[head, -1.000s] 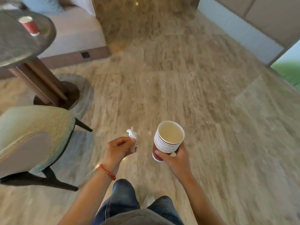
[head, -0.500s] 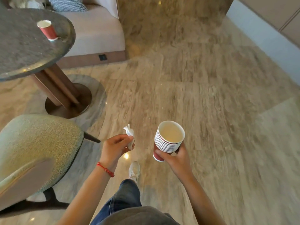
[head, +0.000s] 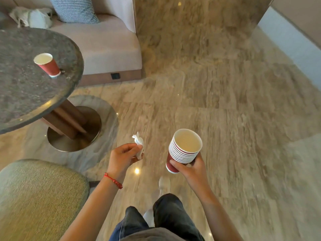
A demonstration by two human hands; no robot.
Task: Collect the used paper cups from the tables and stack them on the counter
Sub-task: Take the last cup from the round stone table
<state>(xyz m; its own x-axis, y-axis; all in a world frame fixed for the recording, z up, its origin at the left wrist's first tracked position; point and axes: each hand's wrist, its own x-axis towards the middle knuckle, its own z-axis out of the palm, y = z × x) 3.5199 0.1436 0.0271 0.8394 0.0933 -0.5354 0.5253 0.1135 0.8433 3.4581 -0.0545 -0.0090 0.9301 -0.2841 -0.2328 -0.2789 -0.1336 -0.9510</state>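
Note:
My right hand (head: 190, 168) grips a stack of red paper cups (head: 184, 150) with white rims, held upright at waist height over the floor. My left hand (head: 122, 156) is closed on a crumpled white napkin (head: 139, 145) that sticks out past the fingers. A single red paper cup (head: 47, 64) stands on the round dark stone table (head: 26, 91) at the upper left, well ahead of and to the left of both hands.
A green upholstered chair (head: 38, 197) fills the lower left beside the table's pedestal base (head: 73, 126). A beige sofa (head: 107, 46) with a patterned cushion sits behind the table. Marble floor spreads to the right, with a wall (head: 291, 39) at the upper right.
The table, lone cup and sofa have shifted right and closer in view as I walk and turn toward them. Both hands keep their grips and their positions relative to my body.

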